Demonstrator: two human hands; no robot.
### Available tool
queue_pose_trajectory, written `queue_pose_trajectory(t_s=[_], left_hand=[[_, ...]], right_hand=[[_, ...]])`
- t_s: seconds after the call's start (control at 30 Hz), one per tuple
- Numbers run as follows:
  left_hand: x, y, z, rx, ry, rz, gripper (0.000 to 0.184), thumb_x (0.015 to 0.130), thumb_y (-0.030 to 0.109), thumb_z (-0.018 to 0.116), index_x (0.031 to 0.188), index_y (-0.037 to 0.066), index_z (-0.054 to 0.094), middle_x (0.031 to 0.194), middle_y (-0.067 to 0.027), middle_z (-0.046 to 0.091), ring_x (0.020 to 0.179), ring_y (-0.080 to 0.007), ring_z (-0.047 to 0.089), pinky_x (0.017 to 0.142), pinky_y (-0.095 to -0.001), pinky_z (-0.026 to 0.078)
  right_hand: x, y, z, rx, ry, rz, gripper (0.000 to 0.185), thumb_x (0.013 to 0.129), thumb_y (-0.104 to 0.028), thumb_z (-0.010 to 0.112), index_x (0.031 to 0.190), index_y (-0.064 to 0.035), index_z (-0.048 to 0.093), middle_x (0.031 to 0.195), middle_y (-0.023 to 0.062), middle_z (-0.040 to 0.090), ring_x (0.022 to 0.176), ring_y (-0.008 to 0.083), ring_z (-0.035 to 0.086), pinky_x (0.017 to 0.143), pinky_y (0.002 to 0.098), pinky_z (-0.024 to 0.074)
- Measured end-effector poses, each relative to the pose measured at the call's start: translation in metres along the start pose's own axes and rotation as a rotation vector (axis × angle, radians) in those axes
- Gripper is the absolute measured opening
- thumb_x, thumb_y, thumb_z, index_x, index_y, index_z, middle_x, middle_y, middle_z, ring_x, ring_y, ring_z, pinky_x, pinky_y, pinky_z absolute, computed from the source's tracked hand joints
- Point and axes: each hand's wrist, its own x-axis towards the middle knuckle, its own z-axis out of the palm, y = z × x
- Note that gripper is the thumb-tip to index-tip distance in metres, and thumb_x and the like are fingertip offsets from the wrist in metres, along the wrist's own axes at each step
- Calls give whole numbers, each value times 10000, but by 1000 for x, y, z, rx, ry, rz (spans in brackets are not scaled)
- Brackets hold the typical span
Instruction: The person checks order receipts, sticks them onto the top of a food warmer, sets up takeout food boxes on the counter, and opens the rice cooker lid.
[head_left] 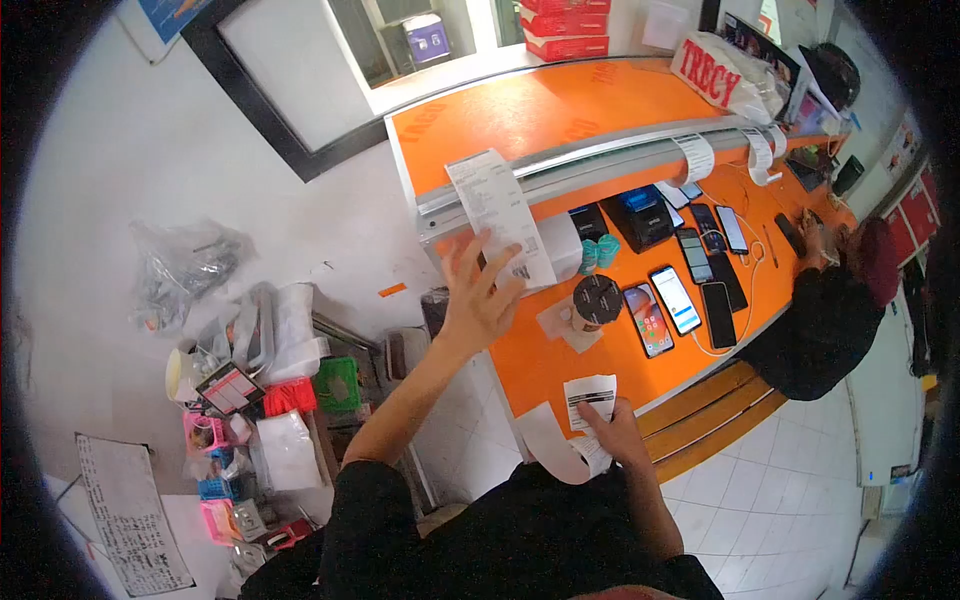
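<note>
My left hand [482, 298] is raised with its fingers spread, against the lower part of a long printed receipt [492, 205] that lies over the metal edge of the orange shelf. Whether it presses on the paper is hard to tell. Lower down, near my body, my right hand [618, 436] pinches a printed slip [590, 396] between thumb and fingers. A curled white paper strip [548, 442] hangs beside that hand. Between my hands and the phones stands a cup with a dark lid [597, 299] on the orange counter [540, 365].
Several phones [676, 299] and white cables lie right of the cup, near a black printer [640, 218]. Another person in dark clothing [835, 320] leans at the counter's right end. A wooden bench [710, 410] runs along the front. Baskets and bags [290, 450] fill the left side.
</note>
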Motion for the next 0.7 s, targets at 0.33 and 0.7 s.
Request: queue_pose_trajectory(t_s=[0.33, 0.7], left_hand=[[88, 28, -32, 40, -162, -194, 336, 737, 350, 762, 936, 94, 675, 1459, -223, 449, 1379, -482, 322, 1115, -701, 113], [112, 27, -9, -287, -19, -388, 318, 853, 226, 640, 1093, 18, 645, 1201, -188, 589, 1087, -399, 526, 961, -457, 419]], right_hand=[[-30, 21, -11, 260, -6, 34, 301, 943, -243, 687, 1083, 23, 674, 955, 107, 728, 800, 152, 683, 707, 311, 543], [-35, 43, -78, 375, 26, -130, 190, 961, -155, 651, 1027, 20, 685, 866, 53, 723, 700, 108, 666, 622, 275, 536]])
